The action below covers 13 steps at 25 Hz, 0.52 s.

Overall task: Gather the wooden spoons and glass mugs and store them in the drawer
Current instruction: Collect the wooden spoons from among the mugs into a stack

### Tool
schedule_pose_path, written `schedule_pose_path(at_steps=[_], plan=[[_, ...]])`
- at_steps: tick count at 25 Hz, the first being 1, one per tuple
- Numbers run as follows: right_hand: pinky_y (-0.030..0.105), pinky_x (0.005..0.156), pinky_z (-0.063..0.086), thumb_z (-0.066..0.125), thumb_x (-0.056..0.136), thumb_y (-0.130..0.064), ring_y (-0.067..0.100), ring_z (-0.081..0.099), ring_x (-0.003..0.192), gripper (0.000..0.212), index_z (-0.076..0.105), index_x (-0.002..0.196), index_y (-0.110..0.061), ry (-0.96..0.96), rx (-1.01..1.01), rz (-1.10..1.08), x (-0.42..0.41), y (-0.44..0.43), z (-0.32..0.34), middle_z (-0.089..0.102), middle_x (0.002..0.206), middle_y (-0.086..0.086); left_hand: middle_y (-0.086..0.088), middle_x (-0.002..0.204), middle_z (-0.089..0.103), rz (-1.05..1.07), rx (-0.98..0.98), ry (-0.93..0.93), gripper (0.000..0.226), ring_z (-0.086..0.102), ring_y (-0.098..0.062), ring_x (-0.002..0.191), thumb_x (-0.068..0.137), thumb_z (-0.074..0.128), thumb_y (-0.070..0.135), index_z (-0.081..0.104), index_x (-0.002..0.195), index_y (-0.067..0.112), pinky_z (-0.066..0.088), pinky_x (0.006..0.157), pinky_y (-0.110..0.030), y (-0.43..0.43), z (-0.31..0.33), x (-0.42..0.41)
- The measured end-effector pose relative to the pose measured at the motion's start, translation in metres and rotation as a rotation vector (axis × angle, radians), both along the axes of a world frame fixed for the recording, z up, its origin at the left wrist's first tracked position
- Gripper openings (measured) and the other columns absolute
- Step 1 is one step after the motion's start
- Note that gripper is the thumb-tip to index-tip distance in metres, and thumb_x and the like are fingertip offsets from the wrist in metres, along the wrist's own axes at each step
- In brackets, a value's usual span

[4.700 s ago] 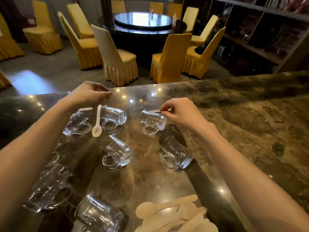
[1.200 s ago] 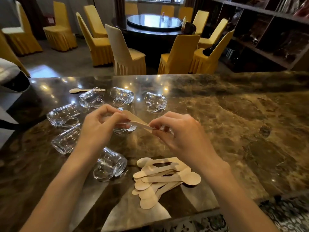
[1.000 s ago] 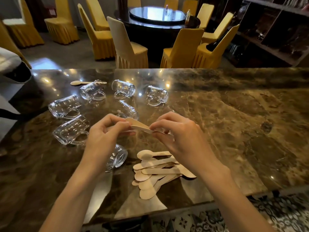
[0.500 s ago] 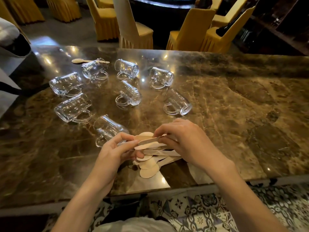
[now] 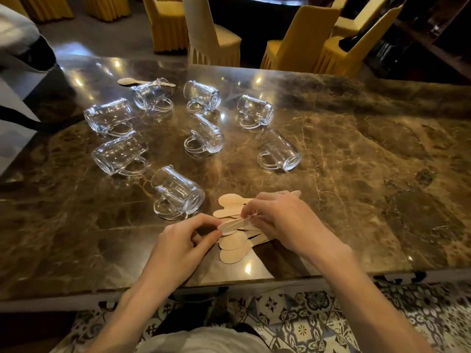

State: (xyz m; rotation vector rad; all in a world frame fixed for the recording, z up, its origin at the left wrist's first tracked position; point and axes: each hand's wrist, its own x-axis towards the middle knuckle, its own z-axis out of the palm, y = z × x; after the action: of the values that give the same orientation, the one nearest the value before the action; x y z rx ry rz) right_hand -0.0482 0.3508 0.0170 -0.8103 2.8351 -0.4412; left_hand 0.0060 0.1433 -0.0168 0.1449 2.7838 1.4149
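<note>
Both hands meet low and centred, left hand and right hand fingertips pinched, forearms bare

This looks like a restaurant or a banquet room. Behind the marble counter stand many chairs with yellow fabric covers and pleated skirts, and one with a cream cover — such covers are typical for a dining hall. The chairs are placed around a dark round table, only partly visible at the top edge. On the right side there are dark shelves; what they hold is not clear. On the counter lie eight identical glass mugs and a pile of flat wooden spoons — many pieces of one kind, as for serving guests. The floor under the counter has patterned tiles.
</note>
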Motion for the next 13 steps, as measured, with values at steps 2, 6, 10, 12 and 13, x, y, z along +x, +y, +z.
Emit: schedule_pose_path(at_steps=[2,6,10,12,13], plan=[[0.026,0.091,0.034,0.059,0.09,-0.025,0.013,0.059,0.096,0.016,0.065,0.103,-0.032,0.021,0.011,-0.001,-0.001,-0.001,-0.003,0.066,0.103,-0.012,0.029,0.086,0.063,0.003,0.002,0.071,0.019,0.058,-0.007,0.066,0.079,0.07,0.03,0.065,0.094,0.041,0.043,0.057,-0.007,-0.005,-0.001,0.002],[0.027,0.098,0.033,0.058,0.09,-0.032,0.01,0.057,0.102,0.02,0.063,0.109,-0.035,0.025,0.044,-0.011,-0.004,0.0,-0.004,0.065,0.108,-0.015,0.022,0.087,0.066,-0.048,-0.125,0.189,0.012,0.061,-0.001,0.073,0.083,0.067,0.033,0.066,0.095,0.035,0.05,0.064,-0.017,-0.024,-0.005,0.004],[0.026,0.097,0.033,0.059,0.088,-0.035,0.01,0.057,0.105,0.023,0.063,0.111,-0.034,0.04,0.046,-0.007,-0.013,-0.008,0.007,0.064,0.112,-0.016,0.018,0.093,0.066,-0.15,-0.342,0.33,0.02,0.06,-0.001,0.086,0.087,0.054,0.039,0.069,0.094,0.028,0.046,0.078,-0.02,-0.039,-0.009,0.003],[0.029,0.094,0.04,0.061,0.088,-0.035,0.01,0.059,0.1,0.022,0.065,0.109,-0.032,0.064,0.035,-0.001,-0.024,-0.017,0.018,0.066,0.108,-0.015,0.017,0.095,0.066,-0.183,-0.363,0.354,0.021,0.059,-0.002,0.088,0.088,0.052,0.038,0.07,0.094,0.028,0.047,0.078,-0.021,-0.043,-0.012,0.003],[0.03,0.091,0.043,0.061,0.087,-0.035,0.011,0.061,0.096,0.022,0.066,0.108,-0.03,0.081,0.017,0.001,-0.03,-0.022,0.024,0.067,0.106,-0.013,0.016,0.096,0.065,-0.195,-0.37,0.363,0.021,0.059,-0.003,0.089,0.089,0.052,0.038,0.07,0.094,0.028,0.047,0.078,-0.021,-0.043,-0.013,0.003]])
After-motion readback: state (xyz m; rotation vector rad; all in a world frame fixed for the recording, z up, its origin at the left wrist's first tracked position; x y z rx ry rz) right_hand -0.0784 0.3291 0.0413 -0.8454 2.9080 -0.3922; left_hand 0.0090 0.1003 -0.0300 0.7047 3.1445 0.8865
